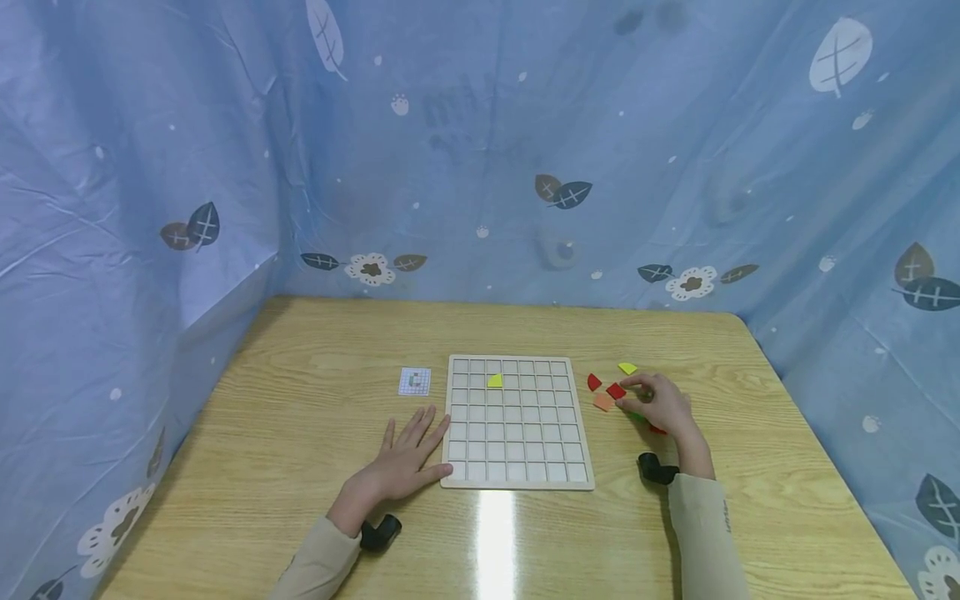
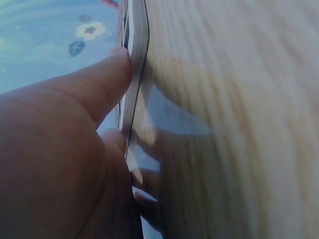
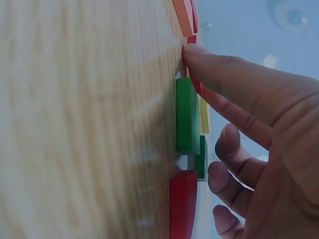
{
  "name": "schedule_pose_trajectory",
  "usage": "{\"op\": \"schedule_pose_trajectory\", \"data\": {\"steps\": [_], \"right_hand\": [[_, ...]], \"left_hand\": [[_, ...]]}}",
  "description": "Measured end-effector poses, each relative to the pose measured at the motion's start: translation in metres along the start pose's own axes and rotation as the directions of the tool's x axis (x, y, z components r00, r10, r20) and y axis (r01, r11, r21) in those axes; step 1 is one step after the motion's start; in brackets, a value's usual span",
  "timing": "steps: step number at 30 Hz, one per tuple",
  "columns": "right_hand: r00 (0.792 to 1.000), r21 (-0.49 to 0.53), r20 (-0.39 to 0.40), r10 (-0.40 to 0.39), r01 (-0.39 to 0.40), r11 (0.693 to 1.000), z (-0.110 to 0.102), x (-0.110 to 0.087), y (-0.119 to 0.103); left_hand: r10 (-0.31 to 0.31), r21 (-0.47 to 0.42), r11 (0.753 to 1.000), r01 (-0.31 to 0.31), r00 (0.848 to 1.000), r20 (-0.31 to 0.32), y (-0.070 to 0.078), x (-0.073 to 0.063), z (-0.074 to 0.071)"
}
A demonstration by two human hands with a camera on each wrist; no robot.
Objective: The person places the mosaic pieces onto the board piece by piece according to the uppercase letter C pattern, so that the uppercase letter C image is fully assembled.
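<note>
A pale wooden grid board [image 1: 512, 488] lies at the middle of the table, with one yellow piece [image 1: 495, 381] in a cell near its top. My left hand [image 1: 401, 467] rests with fingers spread at the board's left side, thumb on the lower left corner. At the right, my right hand [image 1: 662, 406] pinches a red square piece [image 1: 616, 391] between thumb and index finger, low over the table. An orange piece [image 1: 603, 402] and a red quarter-round piece [image 1: 594, 382] lie beside it. Under the hand are green pieces [image 3: 187, 117] and another red piece [image 3: 183, 204].
A small printed pattern card [image 1: 415, 382] lies left of the board. Beyond the right hand is a yellow piece [image 1: 627, 367]. A blue patterned curtain [image 1: 480, 167] surrounds the wooden table [image 1: 315, 358] at the back and sides.
</note>
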State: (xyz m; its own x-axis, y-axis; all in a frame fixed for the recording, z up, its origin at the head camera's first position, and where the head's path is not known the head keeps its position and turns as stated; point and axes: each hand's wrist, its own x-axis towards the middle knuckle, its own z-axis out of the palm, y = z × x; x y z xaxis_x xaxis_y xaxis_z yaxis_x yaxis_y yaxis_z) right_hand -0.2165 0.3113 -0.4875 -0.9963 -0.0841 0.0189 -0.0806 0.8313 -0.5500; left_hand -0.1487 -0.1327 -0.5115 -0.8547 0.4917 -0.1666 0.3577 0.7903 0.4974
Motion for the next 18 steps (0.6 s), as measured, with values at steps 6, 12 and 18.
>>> {"op": "schedule_pose_trajectory", "data": {"steps": [6,12,18], "right_hand": [[1.000,-0.023,-0.015,-0.005,0.005,1.000,0.0003,0.0014,-0.0013],[0.999,-0.037,-0.040,-0.017,0.016,0.999,0.0017,0.0021,-0.0040],[0.998,-0.042,-0.053,-0.044,0.042,0.998,0.0029,0.0008,-0.0044]], "left_hand": [[0.000,0.007,1.000,0.000,1.000,0.000,-0.0005,0.0004,-0.0001],[0.004,0.008,1.000,-0.004,1.000,-0.012,-0.0013,0.0004,0.0000],[0.011,0.000,1.000,-0.011,1.000,0.001,0.0017,-0.0004,-0.0028]]}}
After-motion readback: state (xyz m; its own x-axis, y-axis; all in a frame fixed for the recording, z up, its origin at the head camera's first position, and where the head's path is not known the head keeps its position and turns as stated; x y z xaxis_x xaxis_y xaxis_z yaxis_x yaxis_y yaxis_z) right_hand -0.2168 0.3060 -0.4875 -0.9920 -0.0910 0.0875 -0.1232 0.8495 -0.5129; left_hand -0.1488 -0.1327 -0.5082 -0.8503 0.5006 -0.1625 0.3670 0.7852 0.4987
